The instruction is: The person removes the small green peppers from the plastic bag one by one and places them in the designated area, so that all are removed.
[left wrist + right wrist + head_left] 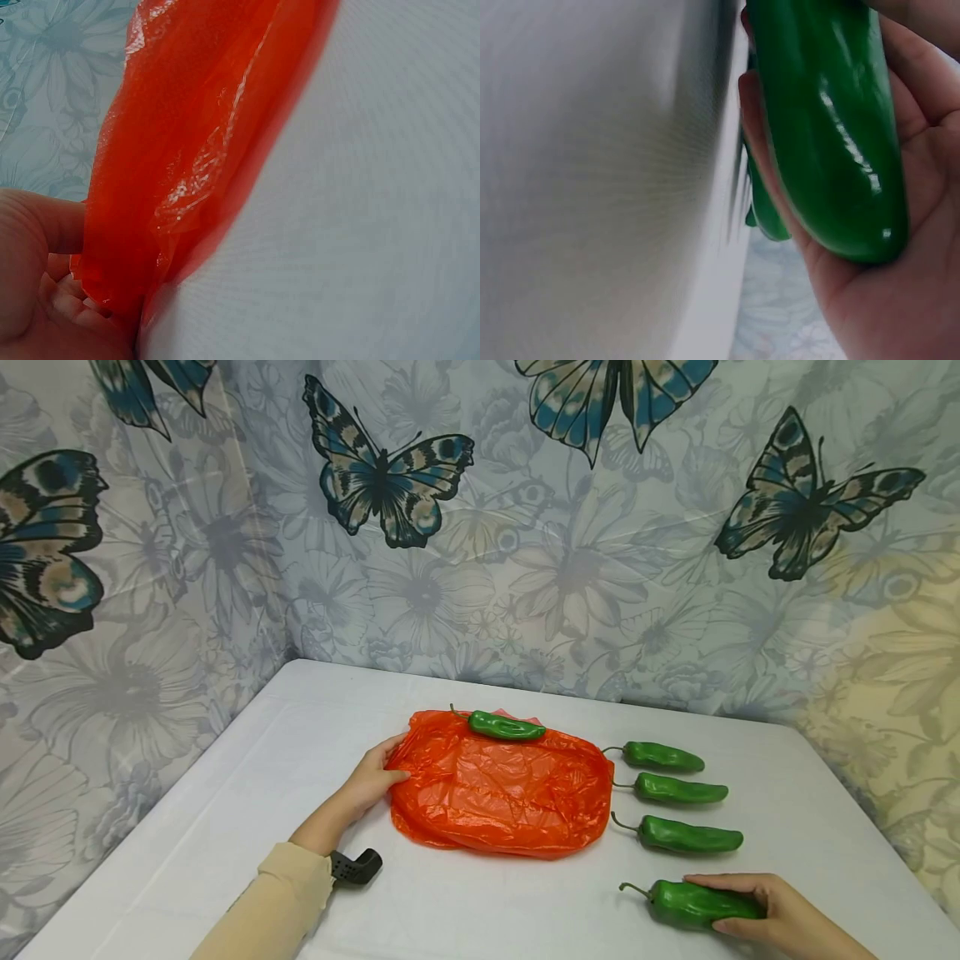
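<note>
A red-orange plastic bag (502, 793) lies crinkled and flat in the middle of the table. My left hand (373, 781) pinches its left edge, thumb on top and the other fingers partly hidden behind the film; the left wrist view shows the bag (187, 150) rising from that grip. Near the front right, my right hand (787, 917) grips a green chili pepper (693, 903) by its tip end, its stem pointing left. In the right wrist view this pepper (832, 150) lies between thumb and fingers. Another green pepper (506, 727) rests on the bag's far edge.
Three more green peppers lie in a column right of the bag: a far one (663, 757), a middle one (681, 788) and a near one (690, 834), stems toward the bag. The white table (187, 852) meets a butterfly-patterned cloth backdrop (450, 610) behind.
</note>
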The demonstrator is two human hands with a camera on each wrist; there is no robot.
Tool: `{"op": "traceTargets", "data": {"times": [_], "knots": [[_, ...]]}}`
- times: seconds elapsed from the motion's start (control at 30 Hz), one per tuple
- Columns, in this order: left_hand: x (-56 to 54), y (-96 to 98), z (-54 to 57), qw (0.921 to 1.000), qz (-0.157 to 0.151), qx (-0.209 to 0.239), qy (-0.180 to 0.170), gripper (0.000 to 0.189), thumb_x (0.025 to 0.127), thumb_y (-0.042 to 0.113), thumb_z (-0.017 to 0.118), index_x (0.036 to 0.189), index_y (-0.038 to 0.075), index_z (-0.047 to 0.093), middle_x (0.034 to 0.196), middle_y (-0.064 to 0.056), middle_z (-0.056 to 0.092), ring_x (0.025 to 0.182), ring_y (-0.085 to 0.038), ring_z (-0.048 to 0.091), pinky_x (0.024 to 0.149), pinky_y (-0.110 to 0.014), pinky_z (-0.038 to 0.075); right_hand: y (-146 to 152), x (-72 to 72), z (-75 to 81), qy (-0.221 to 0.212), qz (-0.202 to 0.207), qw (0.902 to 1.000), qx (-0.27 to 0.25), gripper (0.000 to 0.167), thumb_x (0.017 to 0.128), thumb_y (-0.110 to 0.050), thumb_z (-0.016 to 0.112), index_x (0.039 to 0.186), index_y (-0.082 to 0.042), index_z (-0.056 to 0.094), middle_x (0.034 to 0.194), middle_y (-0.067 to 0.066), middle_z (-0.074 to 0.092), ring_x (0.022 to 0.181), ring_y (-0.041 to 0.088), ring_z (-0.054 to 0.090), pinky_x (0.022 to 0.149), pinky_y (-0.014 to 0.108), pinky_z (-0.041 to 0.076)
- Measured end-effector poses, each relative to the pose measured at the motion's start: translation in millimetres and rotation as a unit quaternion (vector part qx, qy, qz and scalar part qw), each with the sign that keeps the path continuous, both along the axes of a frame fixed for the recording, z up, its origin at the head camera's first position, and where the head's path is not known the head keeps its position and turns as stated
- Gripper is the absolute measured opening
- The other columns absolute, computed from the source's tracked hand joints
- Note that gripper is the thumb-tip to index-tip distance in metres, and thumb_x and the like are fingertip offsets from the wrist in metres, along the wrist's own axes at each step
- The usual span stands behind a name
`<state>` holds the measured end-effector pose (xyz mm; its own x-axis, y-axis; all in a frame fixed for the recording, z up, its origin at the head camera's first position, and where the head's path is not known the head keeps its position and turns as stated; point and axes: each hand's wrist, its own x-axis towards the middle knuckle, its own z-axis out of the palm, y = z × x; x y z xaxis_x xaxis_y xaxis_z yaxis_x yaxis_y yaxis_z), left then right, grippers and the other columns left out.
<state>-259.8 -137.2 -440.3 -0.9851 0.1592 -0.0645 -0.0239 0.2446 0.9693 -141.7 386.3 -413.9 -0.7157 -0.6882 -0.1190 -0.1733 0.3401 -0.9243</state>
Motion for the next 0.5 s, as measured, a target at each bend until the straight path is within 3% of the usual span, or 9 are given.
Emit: {"op": "traceTargets", "data": {"times": [0.3, 0.5], "knots": [[-0.9, -0.5, -2.5, 1.0000, 0.000, 0.000, -0.002, 0.067, 0.083, -0.010, 0.051, 0.145, 0.003, 0.029, 0.150, -0.019, 0.030, 0.137, -0.034, 0.031, 0.109, -0.046, 0.034, 2.5, -0.5, -1.8, 0.050, -0.002, 0.9977, 0.046, 0.046, 0.089, -0.003, 0.056, 0.134, -0.008, 0.051, 0.126, -0.029, 0.049, 0.111, -0.018, 0.044, 0.079, 0.007, 0.044], [-1.2, -0.2, -1.6, 1.0000, -0.002, 0.002, -0.001, 0.067, 0.083, -0.010, 0.050, 0.145, 0.003, 0.028, 0.150, -0.020, 0.028, 0.137, -0.035, 0.030, 0.109, -0.047, 0.033, 3.2, 1.9, -1.9, 0.130, -0.013, 0.9863, 0.101, 0.046, 0.088, -0.011, 0.060, 0.133, -0.011, 0.052, 0.127, -0.029, 0.049, 0.111, -0.020, 0.042, 0.078, 0.007, 0.044]]}}
